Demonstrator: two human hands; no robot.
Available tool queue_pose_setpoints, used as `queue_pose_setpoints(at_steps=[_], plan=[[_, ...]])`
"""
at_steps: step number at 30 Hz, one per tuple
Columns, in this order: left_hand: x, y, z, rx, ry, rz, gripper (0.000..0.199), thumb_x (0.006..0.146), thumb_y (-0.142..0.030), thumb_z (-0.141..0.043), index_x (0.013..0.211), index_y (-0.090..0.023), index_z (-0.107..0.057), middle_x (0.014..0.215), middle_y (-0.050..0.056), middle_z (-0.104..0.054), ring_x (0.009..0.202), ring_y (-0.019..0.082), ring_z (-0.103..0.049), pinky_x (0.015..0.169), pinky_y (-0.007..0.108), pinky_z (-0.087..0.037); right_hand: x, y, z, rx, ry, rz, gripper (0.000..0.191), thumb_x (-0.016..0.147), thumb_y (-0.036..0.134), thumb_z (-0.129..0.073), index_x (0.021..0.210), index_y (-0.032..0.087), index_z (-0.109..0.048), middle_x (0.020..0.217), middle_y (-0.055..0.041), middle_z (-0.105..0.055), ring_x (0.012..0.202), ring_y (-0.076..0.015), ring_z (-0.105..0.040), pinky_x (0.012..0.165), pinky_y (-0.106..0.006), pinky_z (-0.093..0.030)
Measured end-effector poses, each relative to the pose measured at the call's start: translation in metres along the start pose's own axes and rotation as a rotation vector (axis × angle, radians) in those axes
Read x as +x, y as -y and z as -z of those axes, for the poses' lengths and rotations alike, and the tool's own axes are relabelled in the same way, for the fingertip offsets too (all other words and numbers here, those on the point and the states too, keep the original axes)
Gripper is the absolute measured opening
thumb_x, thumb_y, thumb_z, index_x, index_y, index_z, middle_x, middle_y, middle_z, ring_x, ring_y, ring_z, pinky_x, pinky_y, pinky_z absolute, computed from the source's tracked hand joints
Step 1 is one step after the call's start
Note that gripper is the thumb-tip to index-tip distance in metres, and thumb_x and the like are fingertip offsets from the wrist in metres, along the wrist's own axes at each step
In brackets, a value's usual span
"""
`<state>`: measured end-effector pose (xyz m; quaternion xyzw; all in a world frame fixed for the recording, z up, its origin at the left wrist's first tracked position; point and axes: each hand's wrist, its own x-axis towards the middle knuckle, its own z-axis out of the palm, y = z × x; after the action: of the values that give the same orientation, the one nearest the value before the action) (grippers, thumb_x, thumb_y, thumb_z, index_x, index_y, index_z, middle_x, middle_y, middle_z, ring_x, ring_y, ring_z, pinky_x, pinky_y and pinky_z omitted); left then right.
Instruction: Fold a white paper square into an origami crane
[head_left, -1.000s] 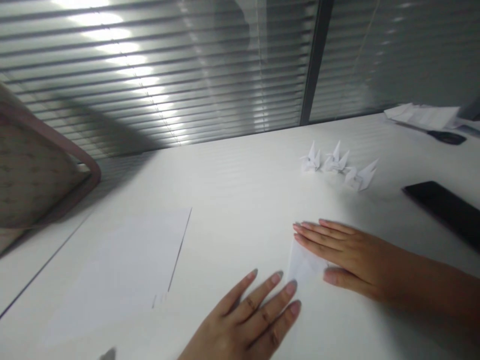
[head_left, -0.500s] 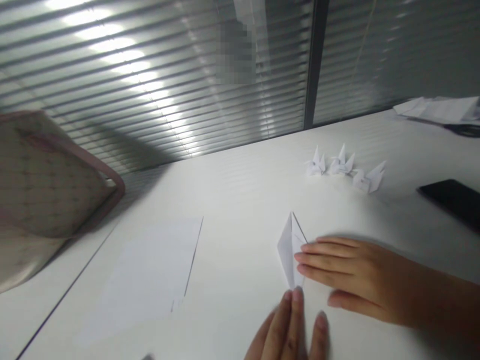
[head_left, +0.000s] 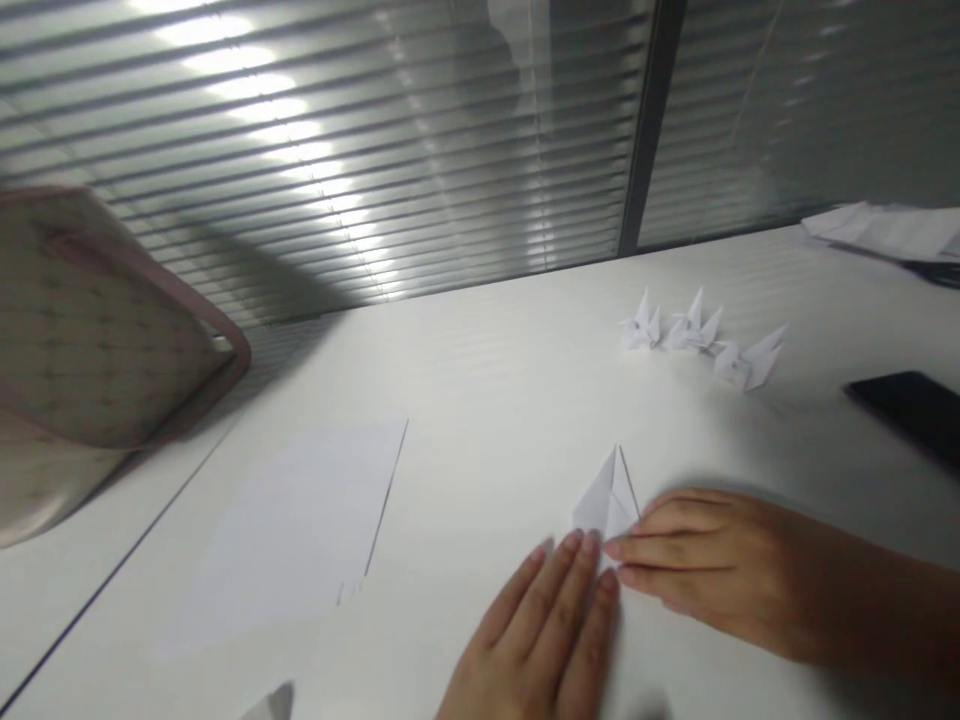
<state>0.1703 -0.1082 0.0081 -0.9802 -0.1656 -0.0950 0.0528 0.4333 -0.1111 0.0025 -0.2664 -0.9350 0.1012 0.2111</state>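
A folded white paper kite shape (head_left: 616,490) lies on the table with its point facing away from me. My left hand (head_left: 536,635) rests flat on its near end, fingers stretched out and slightly spread. At the paper's lower right edge, my right hand (head_left: 705,560) has its fingertips drawn together on the fold, pinching it against the table. The near tip of the paper is hidden under my fingers.
Three folded paper cranes (head_left: 694,330) stand farther back on the white table. A black phone (head_left: 911,405) lies at the right, and papers (head_left: 885,230) lie behind it. White sheets (head_left: 300,520) lie at the left near a quilted bag (head_left: 97,340). Window blinds (head_left: 420,140) rise behind.
My left hand has moved up onto the near part of the paper and flattened. My right hand's fingers have gone from lying flat to gathered at the lower right edge.
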Motion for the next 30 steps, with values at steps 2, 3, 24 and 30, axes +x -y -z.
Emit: queue_pose_setpoints(at_steps=[2,3,24,30], plan=[[0.007,0.005,0.006,-0.009,0.078,-0.007,0.046,0.095,-0.018,-0.052,0.140,-0.008,-0.045,0.144,0.016,-0.045,0.134,0.029,-0.042,0.110,0.040,-0.038,-0.001,-0.004,0.002,0.023,-0.070,0.003,0.025,0.094,0.011,-0.049,0.110,0.016,-0.066,0.111,-0.0051,-0.073,0.097,-0.0159,-0.066,0.091,-0.032,-0.051],[0.009,0.008,0.011,-0.032,0.118,-0.027,0.049,0.094,-0.019,-0.055,0.141,-0.008,-0.044,0.145,0.016,-0.043,0.134,0.029,-0.041,0.110,0.040,-0.038,-0.002,-0.007,0.003,0.039,-0.102,-0.004,0.021,0.093,0.013,-0.052,0.107,0.016,-0.067,0.109,-0.0055,-0.074,0.096,-0.0159,-0.066,0.089,-0.031,-0.052],[0.012,0.011,0.014,-0.177,-0.054,-0.019,0.034,0.100,-0.021,-0.046,0.129,-0.010,-0.058,0.126,0.007,-0.065,0.117,0.022,-0.060,0.106,0.034,-0.046,0.009,0.000,0.000,0.287,-0.057,-0.460,0.009,0.093,0.015,-0.049,0.090,0.022,-0.054,0.107,-0.0069,-0.053,0.101,-0.0180,-0.056,0.089,-0.031,-0.046],[0.015,0.013,0.012,-0.296,-0.043,0.056,0.034,0.099,-0.023,-0.047,0.130,-0.012,-0.057,0.122,0.006,-0.067,0.121,0.019,-0.056,0.108,0.027,-0.044,0.007,0.001,-0.007,0.210,-0.074,-0.513,0.006,0.094,0.019,-0.049,0.091,0.023,-0.051,0.115,-0.0089,-0.046,0.114,-0.0212,-0.050,0.095,-0.035,-0.042]])
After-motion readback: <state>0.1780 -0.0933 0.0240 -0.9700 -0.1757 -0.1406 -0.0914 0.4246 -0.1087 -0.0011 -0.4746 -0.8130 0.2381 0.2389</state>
